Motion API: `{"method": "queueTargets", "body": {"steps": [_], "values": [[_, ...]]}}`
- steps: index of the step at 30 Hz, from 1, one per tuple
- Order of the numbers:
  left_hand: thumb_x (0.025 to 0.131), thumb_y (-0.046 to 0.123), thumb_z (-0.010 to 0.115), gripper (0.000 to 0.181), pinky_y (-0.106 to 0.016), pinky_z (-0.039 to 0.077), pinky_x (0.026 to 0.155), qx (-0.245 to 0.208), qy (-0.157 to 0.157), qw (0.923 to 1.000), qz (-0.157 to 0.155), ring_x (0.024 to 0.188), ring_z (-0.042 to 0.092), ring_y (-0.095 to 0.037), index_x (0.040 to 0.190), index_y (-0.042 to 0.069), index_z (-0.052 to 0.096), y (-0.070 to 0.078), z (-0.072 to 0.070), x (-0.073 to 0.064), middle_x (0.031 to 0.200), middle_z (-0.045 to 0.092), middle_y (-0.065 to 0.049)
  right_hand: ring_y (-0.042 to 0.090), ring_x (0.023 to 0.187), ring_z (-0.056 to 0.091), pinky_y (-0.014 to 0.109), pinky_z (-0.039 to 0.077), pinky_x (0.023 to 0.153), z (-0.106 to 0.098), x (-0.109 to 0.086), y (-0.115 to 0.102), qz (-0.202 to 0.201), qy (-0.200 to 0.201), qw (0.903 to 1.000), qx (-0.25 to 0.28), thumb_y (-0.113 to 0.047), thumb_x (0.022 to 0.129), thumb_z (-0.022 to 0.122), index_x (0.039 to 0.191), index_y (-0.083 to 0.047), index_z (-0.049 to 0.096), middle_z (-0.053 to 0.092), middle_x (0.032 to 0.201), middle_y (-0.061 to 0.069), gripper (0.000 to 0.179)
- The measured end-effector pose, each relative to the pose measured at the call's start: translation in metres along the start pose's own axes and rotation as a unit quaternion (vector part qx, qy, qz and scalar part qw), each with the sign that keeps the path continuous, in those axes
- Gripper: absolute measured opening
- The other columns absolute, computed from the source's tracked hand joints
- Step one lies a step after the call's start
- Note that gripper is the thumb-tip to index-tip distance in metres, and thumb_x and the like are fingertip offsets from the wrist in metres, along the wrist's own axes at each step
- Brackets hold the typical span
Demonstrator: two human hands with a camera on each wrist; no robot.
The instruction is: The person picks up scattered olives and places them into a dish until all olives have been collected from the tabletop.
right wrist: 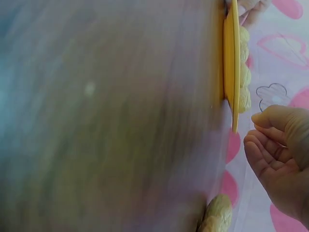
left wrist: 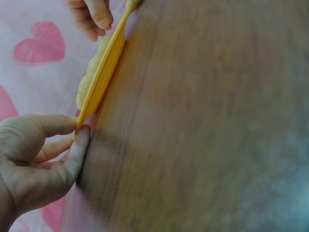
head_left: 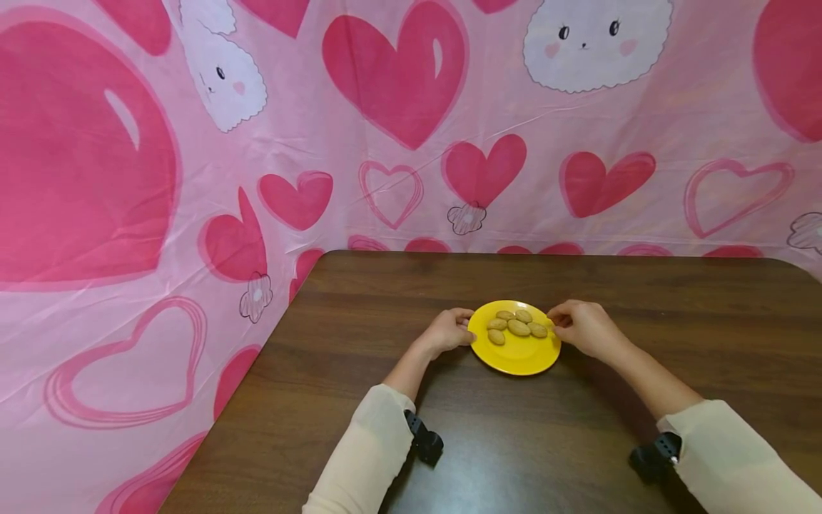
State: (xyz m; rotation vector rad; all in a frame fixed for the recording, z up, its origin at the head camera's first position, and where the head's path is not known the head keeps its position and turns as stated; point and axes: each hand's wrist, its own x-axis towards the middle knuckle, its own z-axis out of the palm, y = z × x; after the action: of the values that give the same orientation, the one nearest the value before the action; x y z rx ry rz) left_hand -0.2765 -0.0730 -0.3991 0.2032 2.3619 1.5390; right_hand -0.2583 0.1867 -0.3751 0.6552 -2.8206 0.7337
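A yellow plate [head_left: 516, 363] sits just right of centre in the lower half of the head view, on a brown wooden desk [head_left: 514, 442]. Six tan, oval, nut-like pieces [head_left: 519, 328] are grouped in the plate's upper half, inside the rim, which likely keeps them from rolling off.

The person's left hand [head_left: 446, 332] is at the plate's left edge. Its grip is nearly closed, pinching the rim with a digit above and another below; the rim stands a little off the desk, giving the lower digit room. This hold probably steadies the plate.

The right hand [head_left: 587, 330] is at the plate's right edge. In the right wrist view its grip is loosely bent, fingertips just beside the rim, with nothing visibly held; whether it touches the rim is unclear. Near the bottom of that view, another tan, lumpy piece [right wrist: 218, 212] lies apart from the plate.

Cream sleeves [head_left: 369, 446] end short of both wrists, and a black device [head_left: 426, 439] on each forearm leaves the fingers free. A pink cloth [head_left: 398, 164] printed with hearts fills the upper frame.
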Motion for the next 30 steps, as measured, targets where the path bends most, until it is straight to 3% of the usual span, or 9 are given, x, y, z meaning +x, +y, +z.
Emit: {"method": "queueTargets", "body": {"steps": [15, 30], "values": [[0.080, -0.005, 0.064, 0.049, -0.022, 0.049, 0.066, 0.002, -0.001, 1.0000, -0.001, 0.079, 0.054, -0.015, 0.127, -0.004, 0.050, 0.001, 0.000, 0.001, 0.095, 0.056, -0.007, 0.028, 0.077, 0.061, 0.041, 0.052, 0.067, -0.016, -0.014, 0.014, 0.033, -0.001, 0.9994, 0.012, -0.002, 0.078, 0.067, 0.098, 0.008, 0.065, 0.064, 0.090, 0.017, 0.022], [0.081, -0.004, 0.065, 0.048, -0.023, 0.049, 0.066, -0.002, -0.001, 1.0000, -0.002, 0.079, 0.054, -0.016, 0.127, -0.002, 0.051, 0.001, -0.001, -0.001, 0.096, 0.056, -0.008, 0.028, 0.077, 0.060, 0.045, 0.049, 0.069, -0.034, -0.031, 0.033, 0.078, 0.004, 0.9968, 0.012, -0.007, 0.082, 0.064, 0.102, 0.006, 0.065, 0.065, 0.085, 0.012, 0.024]]}}
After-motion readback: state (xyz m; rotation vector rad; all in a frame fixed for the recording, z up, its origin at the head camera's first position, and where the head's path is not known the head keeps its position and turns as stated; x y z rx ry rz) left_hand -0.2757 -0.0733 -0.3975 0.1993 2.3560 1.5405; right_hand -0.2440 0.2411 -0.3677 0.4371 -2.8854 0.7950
